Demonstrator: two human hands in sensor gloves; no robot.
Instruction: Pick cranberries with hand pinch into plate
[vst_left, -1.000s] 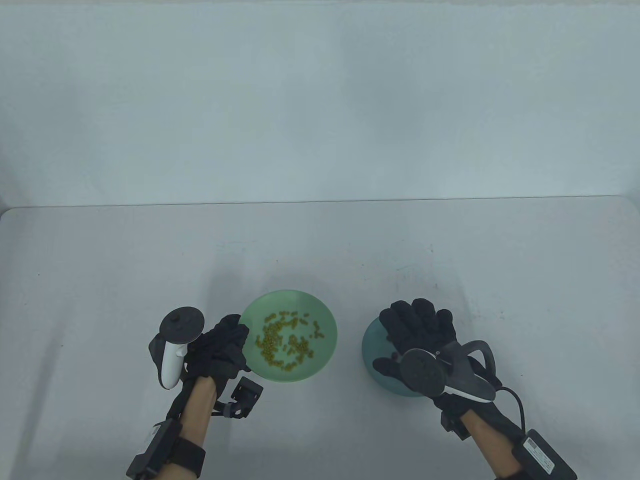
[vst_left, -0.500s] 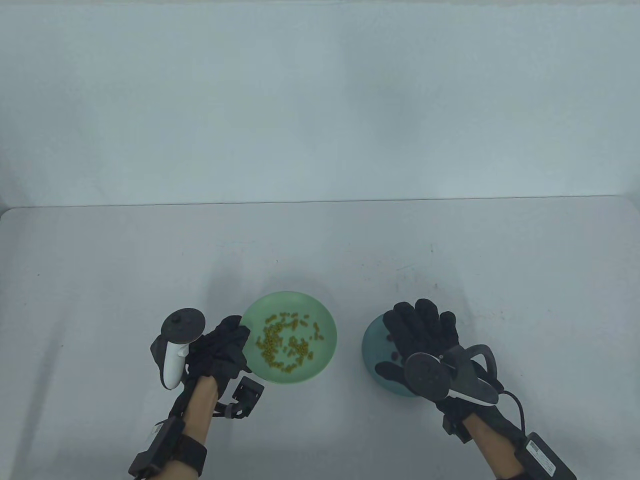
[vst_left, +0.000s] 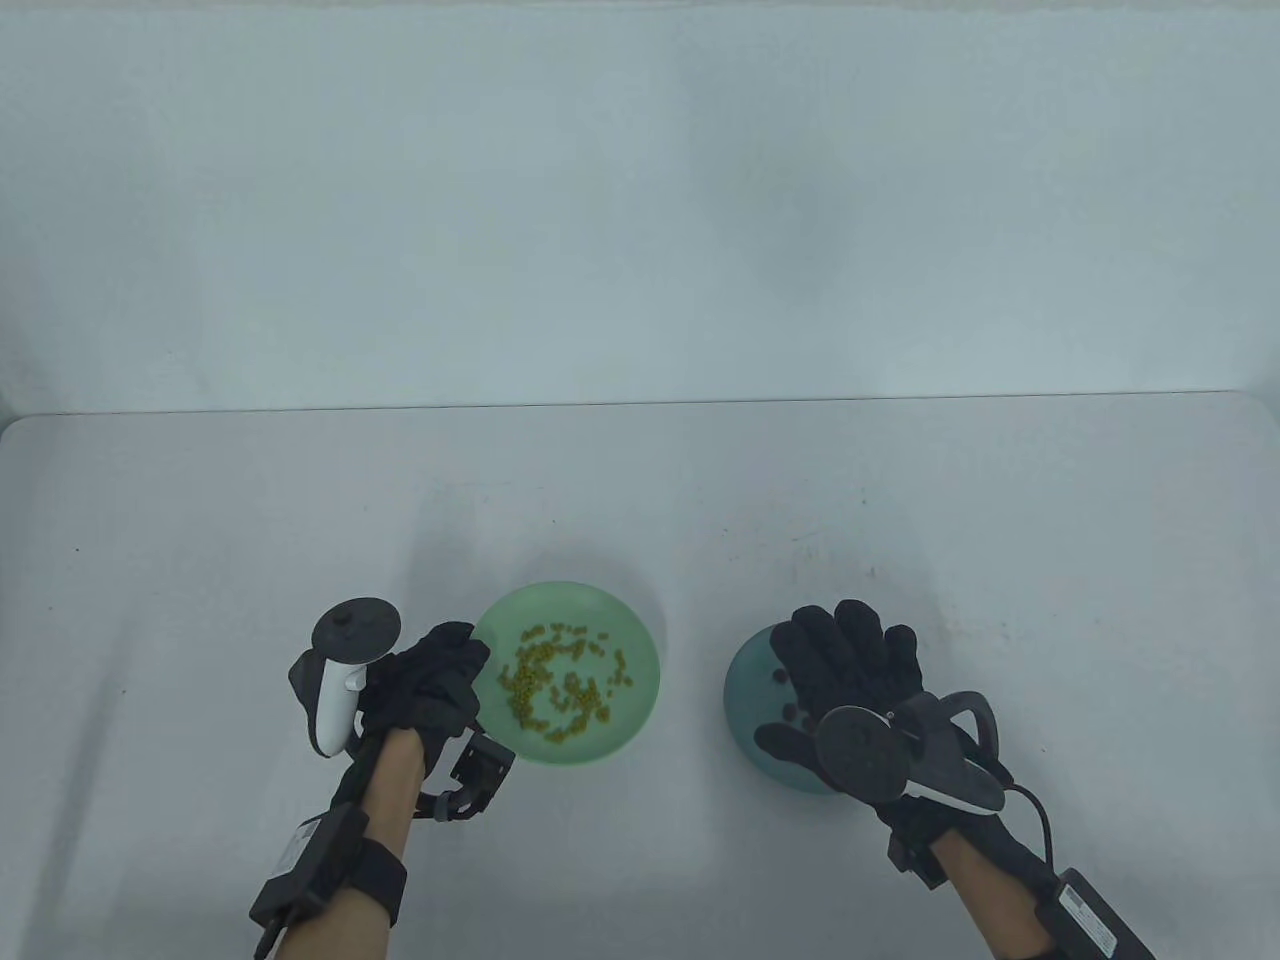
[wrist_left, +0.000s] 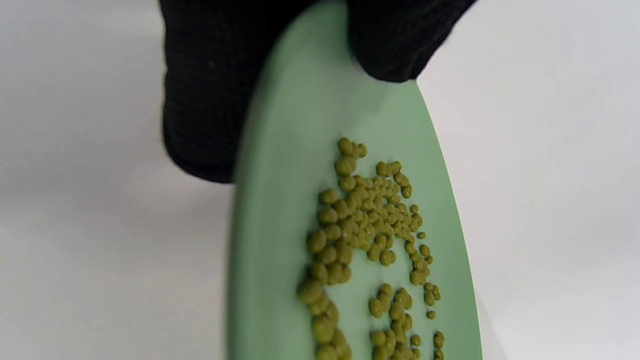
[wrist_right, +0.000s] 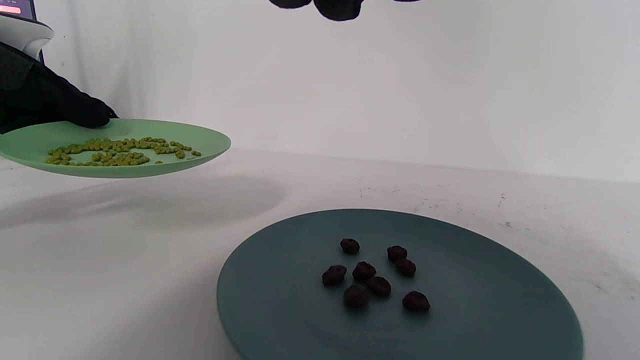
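Several dark cranberries (wrist_right: 372, 275) lie in the middle of a teal plate (wrist_right: 300, 310) on the table. My right hand (vst_left: 840, 640) hovers flat and open over that plate (vst_left: 745, 680), holding nothing; only its fingertips (wrist_right: 340, 7) show at the top of the right wrist view. My left hand (vst_left: 450, 670) grips the left rim of a light green plate (vst_left: 640, 640) that carries many green peas (vst_left: 555, 685). In the right wrist view this green plate (wrist_right: 150, 170) is held above the table. In the left wrist view my fingers (wrist_left: 200, 75) clamp its rim (wrist_left: 300, 125).
The white table (vst_left: 640, 500) runs back to a white wall. Small dark specks mark the surface behind the teal plate. The two plates are a short gap apart.
My left hand has moved the green plate a little to the left, and the peas have shifted in it. My right hand has drifted slightly back, uncovering a few cranberries.
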